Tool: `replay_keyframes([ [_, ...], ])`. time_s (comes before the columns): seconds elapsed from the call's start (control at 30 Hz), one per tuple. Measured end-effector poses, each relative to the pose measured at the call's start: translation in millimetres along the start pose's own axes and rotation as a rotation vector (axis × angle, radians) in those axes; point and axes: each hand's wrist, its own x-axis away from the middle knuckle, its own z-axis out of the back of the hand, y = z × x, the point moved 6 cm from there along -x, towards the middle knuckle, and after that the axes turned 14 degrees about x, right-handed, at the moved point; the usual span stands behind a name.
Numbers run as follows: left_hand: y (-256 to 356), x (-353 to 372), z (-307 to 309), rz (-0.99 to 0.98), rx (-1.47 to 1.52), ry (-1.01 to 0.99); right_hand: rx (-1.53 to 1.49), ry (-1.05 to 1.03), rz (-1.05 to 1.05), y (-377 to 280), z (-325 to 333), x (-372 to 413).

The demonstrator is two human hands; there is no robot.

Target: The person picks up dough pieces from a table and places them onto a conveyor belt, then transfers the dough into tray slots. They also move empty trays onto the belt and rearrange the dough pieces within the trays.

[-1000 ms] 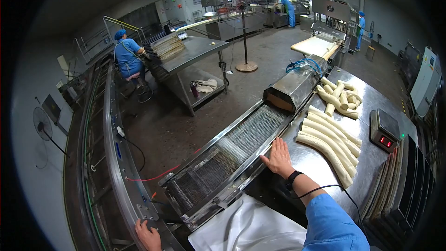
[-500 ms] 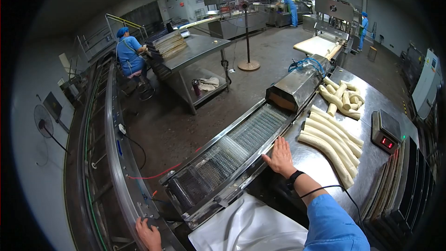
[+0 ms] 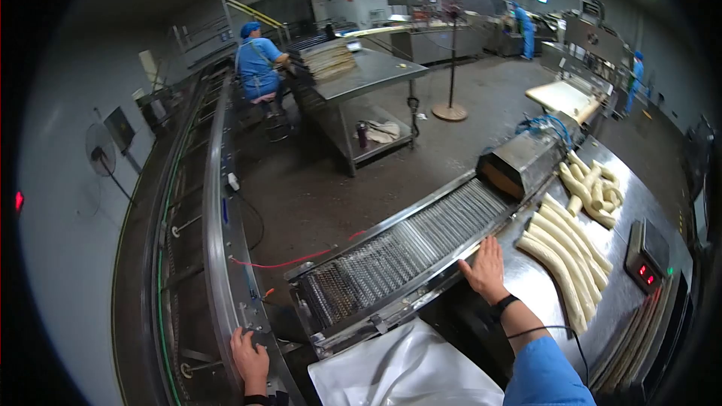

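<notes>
My right hand lies flat, fingers spread, on the steel table's edge beside the mesh conveyor belt. It holds nothing; a black band is on the wrist. To its right lie several long dough rolls side by side, about a hand's width away. My left hand rests on the curved steel rail at the lower left, fingers bent over its edge. A white apron or sheet hangs below between my arms.
A digital scale with red digits stands right of the dough. A second heap of dough pieces lies farther back by the conveyor's steel hood. A person in blue sits at a steel table with stacked trays. A pedestal fan stands on the floor.
The view has swung left and down, so everything sits farther right in the frame. My right hand stays flat on the table edge; my left hand remains on the rail.
</notes>
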Motion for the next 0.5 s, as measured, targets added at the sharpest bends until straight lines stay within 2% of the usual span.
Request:
replay_keyframes([
  [0.23,1,-6,-4,0.041,0.038,-0.02,0.02,-0.048,0.019,-8,1,-5],
  [0.47,0,-4,-7,0.179,0.011,-0.131,-0.009,-0.05,-0.021,-4,3,-5],
  [0.5,18,-9,2,0.198,-0.042,-0.18,-0.022,-0.028,-0.015,-4,4,-5],
])
